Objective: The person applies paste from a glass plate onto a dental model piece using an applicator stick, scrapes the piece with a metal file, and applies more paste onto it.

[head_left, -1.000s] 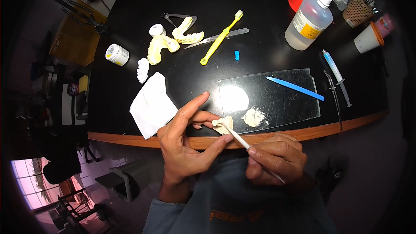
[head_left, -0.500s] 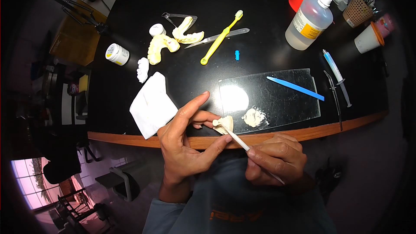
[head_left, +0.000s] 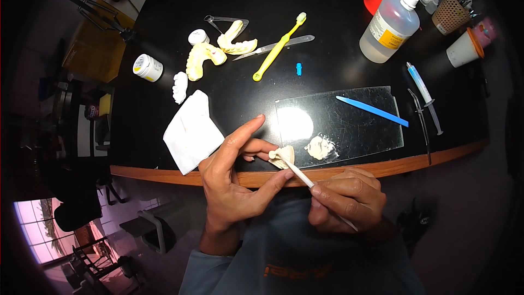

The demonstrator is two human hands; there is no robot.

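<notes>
Near the table's front edge my left hand [head_left: 234,180] pinches a small cream-coloured dental cast piece [head_left: 286,153] between thumb and fingers, index finger raised. My right hand [head_left: 349,199] is closed round a slim white spatula [head_left: 302,176], held like a pen. Its tip rests against the upper part of the cast piece. Just right of it, a mound of cream paste [head_left: 320,147] lies on a glass slab [head_left: 376,139]. A blue plastic spatula [head_left: 372,111] lies across the slab's far right part.
Left are a folded white napkin [head_left: 192,134], yellow dental casts [head_left: 203,60] and a small jar [head_left: 147,68]. A yellow toothbrush [head_left: 279,48] and scalpel [head_left: 273,48] lie beyond. Right stand a liquid bottle [head_left: 388,30], syringe [head_left: 424,95] and tweezers [head_left: 423,125].
Almost nothing differs. The cast piece and the white spatula's tip have shifted very slightly to the right; both hands keep their grip.
</notes>
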